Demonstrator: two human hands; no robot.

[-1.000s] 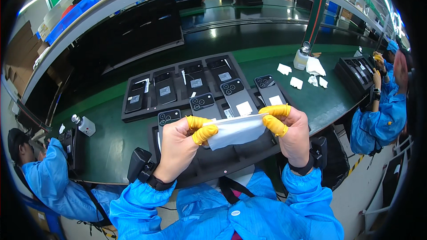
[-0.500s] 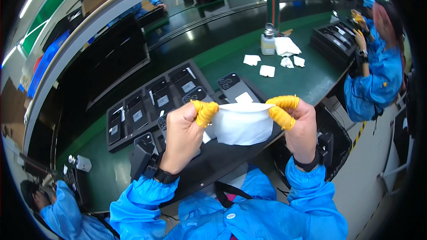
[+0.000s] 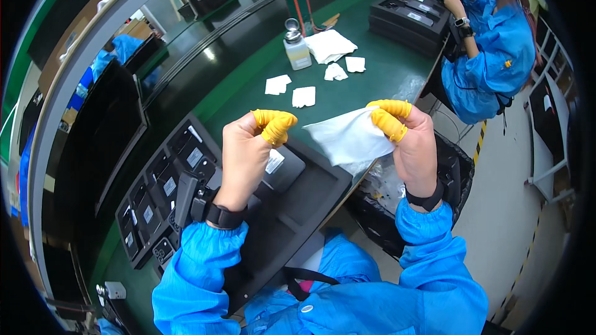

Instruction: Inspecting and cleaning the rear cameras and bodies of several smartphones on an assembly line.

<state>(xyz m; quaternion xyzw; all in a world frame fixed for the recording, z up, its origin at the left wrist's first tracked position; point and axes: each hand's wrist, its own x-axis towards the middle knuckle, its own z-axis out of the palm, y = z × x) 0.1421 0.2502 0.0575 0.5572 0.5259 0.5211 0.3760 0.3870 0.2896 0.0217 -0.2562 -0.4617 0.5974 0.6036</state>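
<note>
A white wiping cloth [image 3: 347,135] hangs from my right hand [image 3: 415,142], pinched between thumb and forefinger in yellow finger cots. Its free corner points left, apart from my left hand [image 3: 245,155]. That hand is closed, its yellow-covered thumb and forefinger pressed together, and I see nothing between them. Beneath it lies a smartphone [image 3: 288,170] with a white label, partly covered by the hand. A black foam tray [image 3: 316,195] with hollows spreads under both hands. Farther left, another black tray [image 3: 214,136] holds several dark phones with labels.
A pump bottle [image 3: 298,54] stands beside a stack of white cloths [image 3: 331,44], with crumpled cloths [image 3: 303,96] nearby on the green bench. A bin with a black bag [image 3: 397,211] stands below the right edge. At far right, a co-worker [image 3: 481,55] handles something over stacked black trays [image 3: 410,17].
My left hand has let go of the cloth, which was stretched between both hands. The cloth now hangs from my right hand alone. The view has turned, shifting the bench leftward.
</note>
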